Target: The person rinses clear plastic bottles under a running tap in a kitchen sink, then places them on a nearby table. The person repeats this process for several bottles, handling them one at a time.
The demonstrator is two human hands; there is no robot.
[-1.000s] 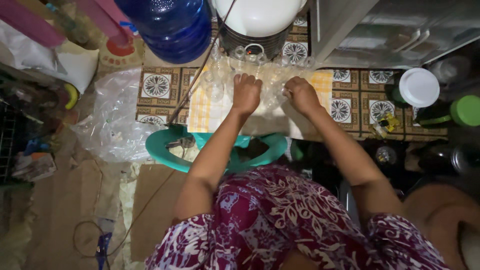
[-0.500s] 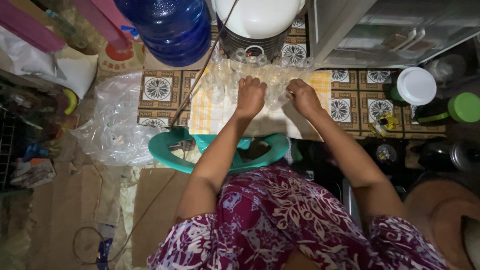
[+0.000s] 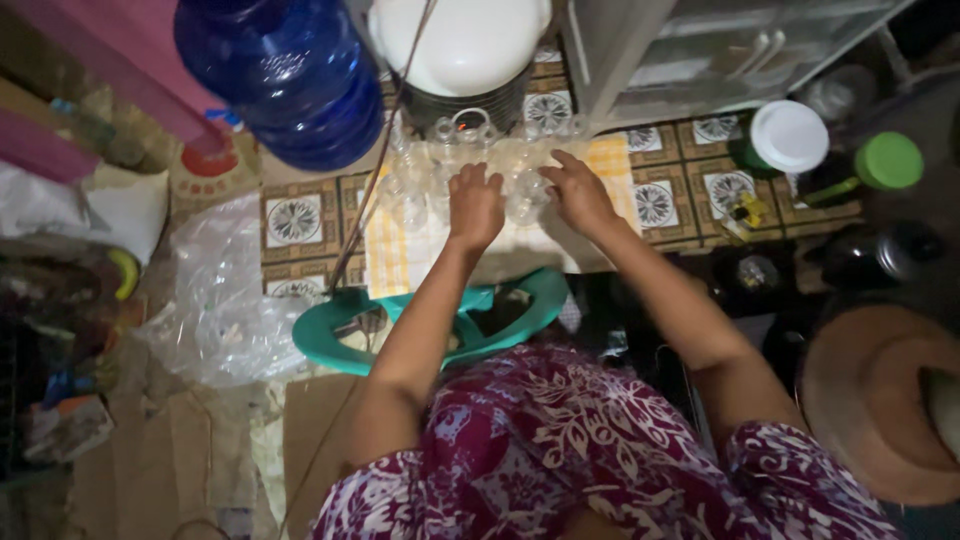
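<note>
**Both hands among clear glass jars on a yellow checked cloth**

The left hand [image 3: 476,208] lay knuckles up over the cluster of clear glass jars [image 3: 440,165], its fingers curled down onto one of them; whether it truly gripped the jar could not be told from above. The right hand [image 3: 578,193] rested just beside it, fingers stretched forward and loosely spread, touching the jars at the right end of the group. The jars stood upright in rows, close together, reaching from under both hands out toward the far edge of the cloth.

They stood on a yellow checked cloth [image 3: 392,262] spread over a floor of patterned tiles [image 3: 294,220]. A teal plastic stool [image 3: 512,312] sat between the cloth and the person's lap, which was covered by a maroon floral garment [image 3: 560,450]. Beyond the jars stood a large white pot [image 3: 460,45] and, to its left, a blue water jug [image 3: 285,75]. A crumpled clear plastic bag [image 3: 215,300] lay left of the cloth. To the right were a white-lidded container [image 3: 788,135] and a green-lidded one [image 3: 888,160], near a pale cabinet [image 3: 690,50]. The room was dim and crowded.
</note>
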